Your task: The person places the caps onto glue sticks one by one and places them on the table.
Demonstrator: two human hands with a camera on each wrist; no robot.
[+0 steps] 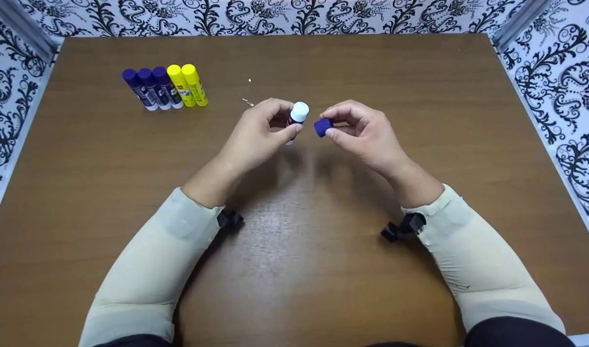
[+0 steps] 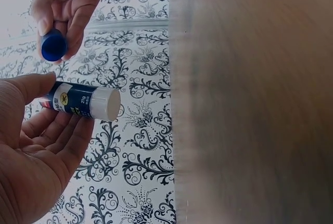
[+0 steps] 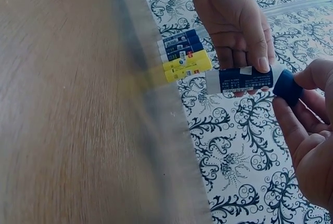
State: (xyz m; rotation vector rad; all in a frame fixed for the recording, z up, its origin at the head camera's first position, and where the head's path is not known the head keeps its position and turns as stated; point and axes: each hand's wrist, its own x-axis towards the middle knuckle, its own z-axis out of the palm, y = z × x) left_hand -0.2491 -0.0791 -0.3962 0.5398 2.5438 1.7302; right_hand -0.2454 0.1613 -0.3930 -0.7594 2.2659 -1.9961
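Between thumb and fingers, my left hand [image 1: 258, 132] holds a dark blue glue stick [image 2: 78, 99] with a printed label and a white base. Its uncapped white top [image 1: 300, 112] points up in the head view. Just to the right, my right hand [image 1: 364, 135] pinches the blue cap [image 1: 323, 127] by its sides. In the left wrist view the cap's hollow mouth shows. A small gap parts the cap from the glue stick in the head view.
At the back left, three blue glue sticks [image 1: 152, 89] and two yellow glue sticks [image 1: 188, 86] lie side by side on the brown table [image 1: 294, 270]. Small pale crumbs [image 1: 247, 102] lie near the left hand. Patterned panels [image 1: 294, 17] border the table's back and sides.
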